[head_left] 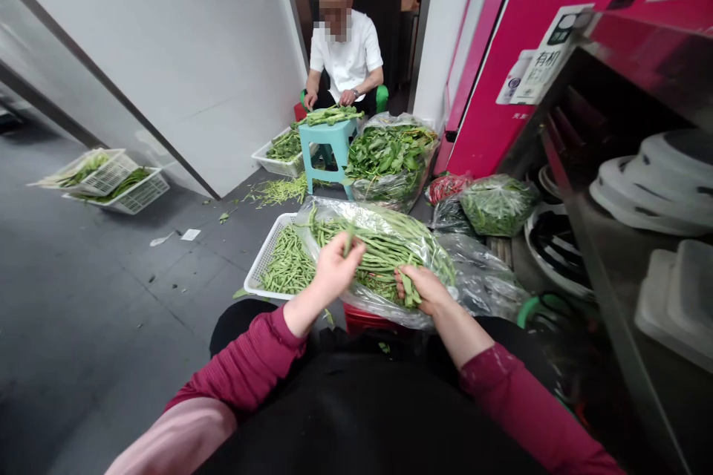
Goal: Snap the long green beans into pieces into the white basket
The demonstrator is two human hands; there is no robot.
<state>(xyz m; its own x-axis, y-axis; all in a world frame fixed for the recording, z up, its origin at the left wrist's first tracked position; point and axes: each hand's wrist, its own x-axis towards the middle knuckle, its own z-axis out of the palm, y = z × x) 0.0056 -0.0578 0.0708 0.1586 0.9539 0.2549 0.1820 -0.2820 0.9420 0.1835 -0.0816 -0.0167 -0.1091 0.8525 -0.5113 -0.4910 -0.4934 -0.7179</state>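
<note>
Long green beans [401,239] lie in an opened clear plastic bag [445,234] in front of me, resting on something red [370,319]. Over the bag's left part, my left hand [337,263] is closed on a short piece of green bean that sticks up from the fingers. My right hand [420,288] is closed around several green bean pieces at the bag's near right side. Left of the bag, a white perforated basket [258,267] holds many short bean pieces [285,260]; the bag covers its right edge.
Across from me a person in white [345,52] sits behind a light-blue stool [323,135] with greens on it. A bag of leafy greens [390,152] stands beside it. White baskets [139,197] sit on the left floor. A metal shelf [607,237] with dishes is at right.
</note>
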